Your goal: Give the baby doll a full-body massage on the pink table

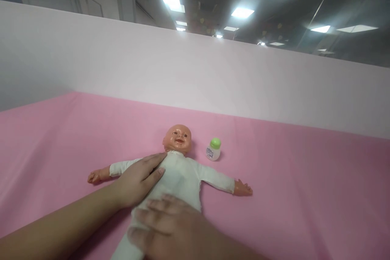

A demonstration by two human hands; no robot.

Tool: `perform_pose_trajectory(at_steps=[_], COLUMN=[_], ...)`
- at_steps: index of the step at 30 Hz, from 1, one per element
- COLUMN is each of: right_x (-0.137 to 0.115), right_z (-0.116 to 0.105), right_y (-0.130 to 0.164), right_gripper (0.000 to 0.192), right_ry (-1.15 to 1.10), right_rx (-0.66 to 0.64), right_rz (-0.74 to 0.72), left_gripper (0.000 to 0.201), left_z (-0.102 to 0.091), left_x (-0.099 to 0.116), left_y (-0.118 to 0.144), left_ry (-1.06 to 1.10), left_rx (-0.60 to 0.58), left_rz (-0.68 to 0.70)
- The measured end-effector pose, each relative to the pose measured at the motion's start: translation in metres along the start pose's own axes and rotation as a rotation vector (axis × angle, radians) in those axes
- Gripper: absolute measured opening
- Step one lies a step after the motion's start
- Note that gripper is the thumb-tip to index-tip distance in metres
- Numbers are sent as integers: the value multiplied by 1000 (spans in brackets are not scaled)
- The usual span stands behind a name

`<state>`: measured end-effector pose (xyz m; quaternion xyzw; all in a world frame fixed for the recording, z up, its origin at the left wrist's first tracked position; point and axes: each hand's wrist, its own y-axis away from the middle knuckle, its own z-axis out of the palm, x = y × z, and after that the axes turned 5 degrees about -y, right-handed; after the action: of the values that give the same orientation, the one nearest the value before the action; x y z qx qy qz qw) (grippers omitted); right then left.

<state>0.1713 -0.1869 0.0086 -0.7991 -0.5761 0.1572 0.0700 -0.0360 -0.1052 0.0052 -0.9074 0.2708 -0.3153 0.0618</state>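
My right grip [170,227] lies flat, fingers spread, holding nothing, on the belly of the plastic-headed baby doll in white cloth [179,174]; my left grip [140,178] rests open on its chest; beyond, a small green-capped white bottle [213,149]

Head cam, fwd-down, close over bed [274,162]

Doll [179,174]: head, hands of glossy, smooth plastic, light sheen on forehead; body in matt off-white cloth suit, soft, slightly creased. Beneath doll, pink sheet [289,178]: matt cloth look, smooth, few faint folds. Just beside doll's head, small bottle [213,149]: white smooth plastic, glossy green plastic cap, paper-like printed label. Behind doll, white partition [195,77]: matt, even, smooth finish. Left hand [138,178] and right hand [164,223] bare skin on doll's cloth.
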Motion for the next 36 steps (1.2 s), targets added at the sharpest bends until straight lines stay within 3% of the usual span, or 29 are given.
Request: perform_pose_trajectory(at_steps=[5,10,17,20,22,25,27,29,33,36], right_x=[11,23,55,60,61,63,65,67,70,70], right_z=[-9,-29,-33,-31,-30,-27,-24,-23,-24,-25], right_y=[6,11,22,22,20,19,19,19,19,19], right_gripper=[62,89,83,70,59,49,47,49,58,59], right_ry=[-118,-238,-214,-173,-134,-78,-49,-35,-53,-85], right_rx=[-103,-85,-6,75,127,171,180,181,175,189], right_rz=[151,368,739,834,858,908,940,957,966,956], left_gripper=[54,58,56,50,43,42,49,53,59,66], left_z=[3,5,8,4,-1,-9,-12,-13,-11,-9], left_x=[-6,-6,-9,-5,5,34,54,67,64,48], left_y=[0,1,0,3,9,23,31,36,31,22], left_ry=[4,-12,-50,-79,-104,-43,88,129,26,-85], left_rx=[-23,-26,16,79,140,184,113,1,-210,-281], left_rz=[7,-36,-12,11,122,474,660,714,604,454])
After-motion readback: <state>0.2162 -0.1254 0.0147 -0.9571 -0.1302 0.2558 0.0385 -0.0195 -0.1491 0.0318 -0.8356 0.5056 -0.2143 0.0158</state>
